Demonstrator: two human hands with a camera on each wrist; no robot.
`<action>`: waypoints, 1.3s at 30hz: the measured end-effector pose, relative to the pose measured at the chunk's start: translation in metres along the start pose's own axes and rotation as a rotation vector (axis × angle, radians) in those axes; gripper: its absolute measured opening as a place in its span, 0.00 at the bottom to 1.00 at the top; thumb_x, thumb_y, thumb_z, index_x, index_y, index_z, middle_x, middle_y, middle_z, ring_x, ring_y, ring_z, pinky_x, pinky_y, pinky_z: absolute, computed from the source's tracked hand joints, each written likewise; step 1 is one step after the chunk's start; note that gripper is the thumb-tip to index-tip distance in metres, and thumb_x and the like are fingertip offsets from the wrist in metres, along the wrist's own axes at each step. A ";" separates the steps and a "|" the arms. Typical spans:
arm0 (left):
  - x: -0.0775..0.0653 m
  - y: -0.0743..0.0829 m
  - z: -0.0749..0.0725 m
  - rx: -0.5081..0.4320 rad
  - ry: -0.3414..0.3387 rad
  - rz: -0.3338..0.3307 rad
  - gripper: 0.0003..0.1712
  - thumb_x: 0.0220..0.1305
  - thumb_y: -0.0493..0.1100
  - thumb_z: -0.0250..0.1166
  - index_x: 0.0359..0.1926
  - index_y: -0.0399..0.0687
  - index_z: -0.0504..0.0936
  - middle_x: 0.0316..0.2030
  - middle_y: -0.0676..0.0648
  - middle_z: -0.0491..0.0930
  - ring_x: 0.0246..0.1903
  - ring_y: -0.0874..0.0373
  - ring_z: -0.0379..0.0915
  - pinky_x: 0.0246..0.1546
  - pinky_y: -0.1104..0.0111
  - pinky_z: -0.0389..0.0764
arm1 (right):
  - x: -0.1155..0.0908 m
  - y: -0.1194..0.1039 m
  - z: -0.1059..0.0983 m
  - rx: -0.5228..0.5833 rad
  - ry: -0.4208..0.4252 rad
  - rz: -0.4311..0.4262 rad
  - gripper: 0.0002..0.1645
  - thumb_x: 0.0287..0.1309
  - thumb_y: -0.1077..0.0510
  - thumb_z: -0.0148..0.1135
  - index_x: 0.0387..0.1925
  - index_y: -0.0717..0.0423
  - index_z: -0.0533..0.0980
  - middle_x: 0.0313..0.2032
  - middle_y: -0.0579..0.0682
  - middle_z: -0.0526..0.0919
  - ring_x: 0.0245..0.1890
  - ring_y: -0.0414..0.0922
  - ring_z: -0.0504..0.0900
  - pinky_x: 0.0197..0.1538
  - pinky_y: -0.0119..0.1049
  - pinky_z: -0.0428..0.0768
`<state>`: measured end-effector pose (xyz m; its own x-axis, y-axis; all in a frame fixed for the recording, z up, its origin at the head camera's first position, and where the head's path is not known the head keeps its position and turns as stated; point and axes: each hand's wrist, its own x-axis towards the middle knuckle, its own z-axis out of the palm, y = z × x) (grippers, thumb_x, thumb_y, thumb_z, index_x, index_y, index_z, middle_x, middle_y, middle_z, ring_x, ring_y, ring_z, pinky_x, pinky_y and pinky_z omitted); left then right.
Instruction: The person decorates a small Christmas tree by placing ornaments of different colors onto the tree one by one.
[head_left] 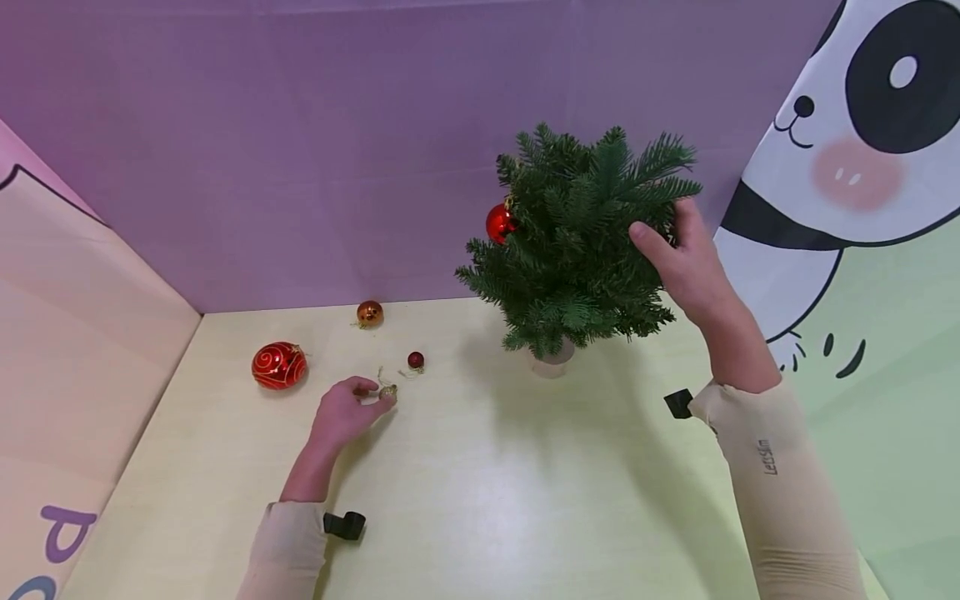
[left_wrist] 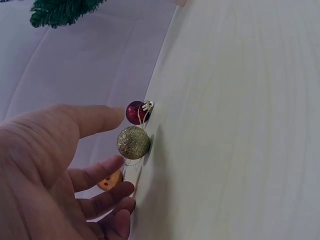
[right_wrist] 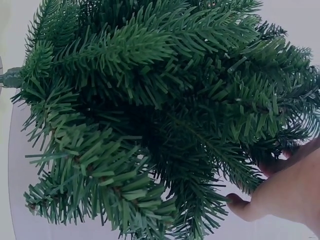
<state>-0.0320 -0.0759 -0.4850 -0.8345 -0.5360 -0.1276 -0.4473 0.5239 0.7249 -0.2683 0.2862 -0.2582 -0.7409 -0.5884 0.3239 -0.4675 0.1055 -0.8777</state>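
Observation:
A small gold glitter bauble (left_wrist: 133,142) with a thin loop lies on the table. My left hand (head_left: 351,410) reaches at it, the thumb on one side and the fingers on the other. In the left wrist view a gap shows between thumb and bauble. A small dark red bauble (head_left: 416,360) lies just beyond. My right hand (head_left: 692,265) holds the side of a little green Christmas tree (head_left: 577,242), with branches between its thumb and fingers; foliage hides some fingertips. On the tree's left side hangs a shiny red bauble (head_left: 500,223).
A large red bauble with gold swirls (head_left: 279,366) lies at the left of the table (head_left: 480,500). An orange bauble (head_left: 370,314) sits near the back edge. A purple cloth backdrop (head_left: 300,150) rises behind; printed panels stand at both sides.

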 end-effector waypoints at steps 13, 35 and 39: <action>-0.002 0.006 0.005 0.044 0.027 -0.070 0.31 0.54 0.58 0.72 0.48 0.38 0.79 0.46 0.38 0.79 0.44 0.45 0.74 0.43 0.54 0.73 | -0.005 -0.001 -0.002 -0.012 -0.024 0.019 0.45 0.69 0.47 0.51 0.75 0.57 0.42 0.75 0.52 0.38 0.74 0.44 0.35 0.72 0.50 0.41; -0.017 0.014 0.013 0.168 0.118 -0.088 0.26 0.57 0.54 0.69 0.46 0.37 0.82 0.43 0.38 0.78 0.37 0.46 0.74 0.28 0.61 0.73 | -0.007 0.000 -0.005 -0.037 -0.071 0.112 0.52 0.68 0.43 0.51 0.76 0.51 0.30 0.75 0.49 0.27 0.74 0.46 0.29 0.72 0.48 0.38; -0.016 0.015 0.018 0.169 0.098 -0.085 0.26 0.57 0.54 0.69 0.46 0.37 0.82 0.45 0.35 0.77 0.41 0.43 0.75 0.30 0.59 0.75 | -0.009 0.000 -0.008 -0.062 -0.062 0.115 0.51 0.68 0.43 0.52 0.76 0.54 0.34 0.76 0.51 0.31 0.74 0.47 0.32 0.72 0.50 0.39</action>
<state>-0.0313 -0.0478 -0.4837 -0.7598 -0.6407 -0.1106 -0.5690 0.5730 0.5899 -0.2651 0.2981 -0.2583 -0.7611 -0.6175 0.1986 -0.4116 0.2231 -0.8836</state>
